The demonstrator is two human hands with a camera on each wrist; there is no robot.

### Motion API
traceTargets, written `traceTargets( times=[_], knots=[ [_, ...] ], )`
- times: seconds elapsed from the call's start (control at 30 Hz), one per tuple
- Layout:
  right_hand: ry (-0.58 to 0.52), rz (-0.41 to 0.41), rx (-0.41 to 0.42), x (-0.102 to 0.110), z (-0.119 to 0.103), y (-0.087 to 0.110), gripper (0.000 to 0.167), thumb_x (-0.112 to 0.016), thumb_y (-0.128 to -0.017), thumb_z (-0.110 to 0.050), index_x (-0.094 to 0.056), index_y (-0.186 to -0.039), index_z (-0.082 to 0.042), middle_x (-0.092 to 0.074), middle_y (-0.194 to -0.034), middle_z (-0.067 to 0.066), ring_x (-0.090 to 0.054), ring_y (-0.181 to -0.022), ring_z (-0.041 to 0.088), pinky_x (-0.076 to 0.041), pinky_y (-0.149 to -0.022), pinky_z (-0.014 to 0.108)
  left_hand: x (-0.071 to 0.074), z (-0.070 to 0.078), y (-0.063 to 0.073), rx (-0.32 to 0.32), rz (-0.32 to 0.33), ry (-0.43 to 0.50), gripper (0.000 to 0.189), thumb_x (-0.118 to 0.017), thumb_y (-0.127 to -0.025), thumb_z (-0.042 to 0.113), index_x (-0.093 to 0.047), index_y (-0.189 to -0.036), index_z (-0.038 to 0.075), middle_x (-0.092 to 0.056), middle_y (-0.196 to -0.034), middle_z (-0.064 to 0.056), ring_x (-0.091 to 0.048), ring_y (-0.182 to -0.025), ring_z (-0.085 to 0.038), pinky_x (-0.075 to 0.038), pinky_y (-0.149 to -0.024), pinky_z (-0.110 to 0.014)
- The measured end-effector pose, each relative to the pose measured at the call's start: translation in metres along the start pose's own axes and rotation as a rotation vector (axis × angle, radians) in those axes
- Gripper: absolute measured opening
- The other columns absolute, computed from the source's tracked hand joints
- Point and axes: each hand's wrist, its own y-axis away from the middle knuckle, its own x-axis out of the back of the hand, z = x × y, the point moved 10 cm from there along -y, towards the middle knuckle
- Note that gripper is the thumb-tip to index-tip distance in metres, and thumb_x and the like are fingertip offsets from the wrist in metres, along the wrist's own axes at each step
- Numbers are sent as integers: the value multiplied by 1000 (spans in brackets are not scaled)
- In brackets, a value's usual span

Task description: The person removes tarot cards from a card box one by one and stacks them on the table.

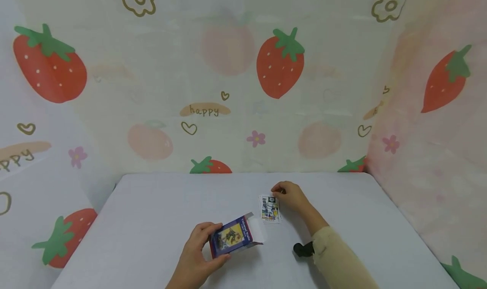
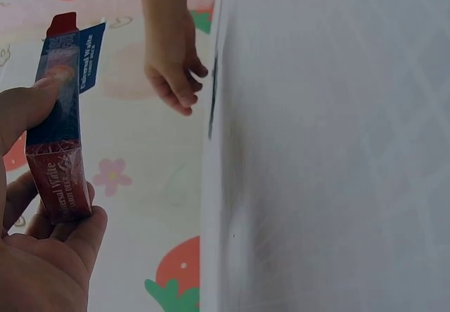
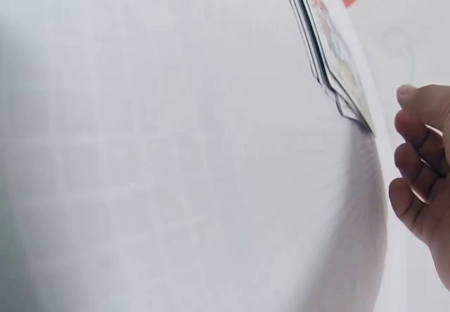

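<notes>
My left hand (image 1: 198,246) grips a blue and red tarot card box (image 1: 230,236) between thumb and fingers. The box's end flap (image 1: 255,230) stands open toward the right, and the left wrist view shows its red end (image 2: 62,182) with white lettering. A small stack of picture cards (image 1: 270,209) lies face up on the table, slightly fanned, just beyond the flap. Close by the far right corner of that stack is my right hand (image 1: 292,195), its fingers loosely bent. In the right wrist view, nothing shows between those fingers (image 3: 415,156), apart from the cards (image 3: 337,59).
The white table (image 1: 171,204) runs back to a curtain (image 1: 243,132) printed with strawberries. A black wrist-worn piece (image 1: 303,250) sits at the right sleeve (image 1: 338,255). Pink printed sheeting (image 1: 433,162) stands along the table's right side.
</notes>
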Motion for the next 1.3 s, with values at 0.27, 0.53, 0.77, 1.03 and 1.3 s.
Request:
traceTargets(
  times=[0.27,0.53,0.77,1.03,1.3],
  knots=[
    [22,11,20,4,-11,7,10,-72,-97,-17,-76,-105,-14,-67,-95,-1,-56,-88,15,-48,-79,32,6,-7,-4,3,20,-23,71,-94,-74,27,-60,-136,33,-52,-132,10,-54,-117,-13,-55,-101,-40],
    [9,29,75,14,-28,20,14,-72,-97,-17,-75,-108,-10,-67,-96,-2,-56,-89,16,-49,-77,33,3,-6,-9,9,1,-23,70,-93,-75,29,-60,-136,35,-52,-132,9,-55,-120,-15,-53,-104,-47],
    [11,33,94,18,-34,34,14,-71,-98,-18,-75,-109,-12,-66,-97,-4,-57,-90,14,-49,-75,30,2,-6,-11,22,-28,-48,70,-93,-75,32,-60,-137,32,-52,-131,9,-55,-119,-15,-52,-104,-48],
    [21,47,149,29,-48,50,14,-72,-97,-16,-76,-108,-10,-67,-96,-6,-58,-90,12,-50,-77,30,9,-5,-24,-4,-68,-100,69,-94,-73,23,-62,-135,25,-54,-131,7,-57,-118,-13,-53,-104,-41],
    [25,68,157,34,-53,72,12,-74,-94,-13,-76,-106,-12,-67,-96,-8,-57,-90,11,-50,-79,31,15,-16,-33,19,-102,-208,69,-94,-73,25,-65,-135,20,-57,-132,6,-57,-124,-18,-47,-110,-49]
  ],
)
